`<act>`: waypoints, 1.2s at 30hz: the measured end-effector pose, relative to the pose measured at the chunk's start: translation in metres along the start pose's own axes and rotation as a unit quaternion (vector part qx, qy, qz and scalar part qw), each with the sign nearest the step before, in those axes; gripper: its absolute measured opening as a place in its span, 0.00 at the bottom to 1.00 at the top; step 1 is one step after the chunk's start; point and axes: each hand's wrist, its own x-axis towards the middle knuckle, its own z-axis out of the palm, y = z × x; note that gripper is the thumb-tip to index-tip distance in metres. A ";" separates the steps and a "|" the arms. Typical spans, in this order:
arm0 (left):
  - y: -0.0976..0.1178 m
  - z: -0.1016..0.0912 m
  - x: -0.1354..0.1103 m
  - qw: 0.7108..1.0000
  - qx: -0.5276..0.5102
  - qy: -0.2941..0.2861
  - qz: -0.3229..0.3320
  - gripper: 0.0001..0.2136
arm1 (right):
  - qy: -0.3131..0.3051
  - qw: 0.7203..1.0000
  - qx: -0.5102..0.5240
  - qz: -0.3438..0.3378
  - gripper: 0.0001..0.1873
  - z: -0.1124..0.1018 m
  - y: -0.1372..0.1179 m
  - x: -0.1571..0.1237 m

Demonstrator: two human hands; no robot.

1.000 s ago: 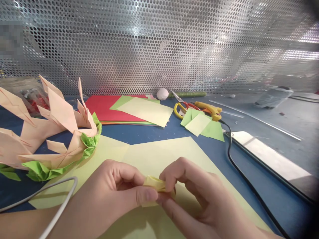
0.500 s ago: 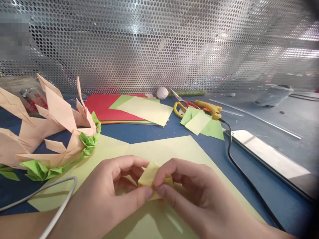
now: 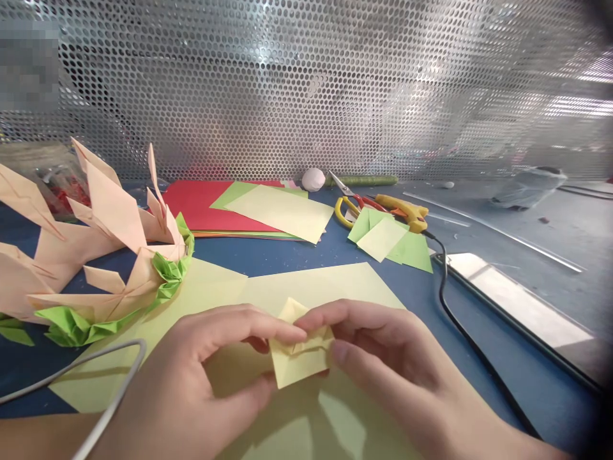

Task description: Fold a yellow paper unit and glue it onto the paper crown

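A small folded piece of pale yellow paper (image 3: pixel 299 354) is pinched between both hands near the table's front edge. My left hand (image 3: pixel 201 377) grips its left side with thumb and forefinger. My right hand (image 3: pixel 387 370) grips its right side the same way. The piece shows a flat square face toward me, with a point sticking up behind. Beneath the hands lie large pale yellow sheets (image 3: pixel 330 284) on the blue table.
A peach and green paper lotus (image 3: pixel 100 255) stands at the left. Red, green and yellow sheets (image 3: pixel 239 207) are stacked at the back. Scissors (image 3: pixel 352 201), a yellow glue gun (image 3: pixel 402 211) with black cord (image 3: pixel 460 332), green paper pieces (image 3: pixel 387 239), and a white cable (image 3: pixel 96 370) lie around.
The yellow piece has been turned and opened out between my fingers; its flat square face now points toward me. Both hands have shifted slightly apart.
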 end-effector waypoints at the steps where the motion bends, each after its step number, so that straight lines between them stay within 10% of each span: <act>1: 0.000 0.000 0.000 1.000 -0.014 0.014 0.004 0.16 | -0.004 1.000 0.001 -0.013 0.14 0.001 0.000 -0.001; 8: 0.003 -0.002 0.001 0.992 -0.128 0.011 0.002 0.16 | 0.020 0.985 -0.137 -0.101 0.27 0.006 -0.001 -0.003; 18: 0.008 -0.002 -0.002 0.996 -0.079 0.001 0.031 0.07 | 0.033 0.922 -0.295 -0.249 0.10 0.002 -0.008 -0.007; 36: 0.021 0.007 0.001 0.989 -0.103 -0.017 -0.110 0.06 | 0.102 0.956 -0.193 -0.195 0.11 0.013 -0.001 -0.004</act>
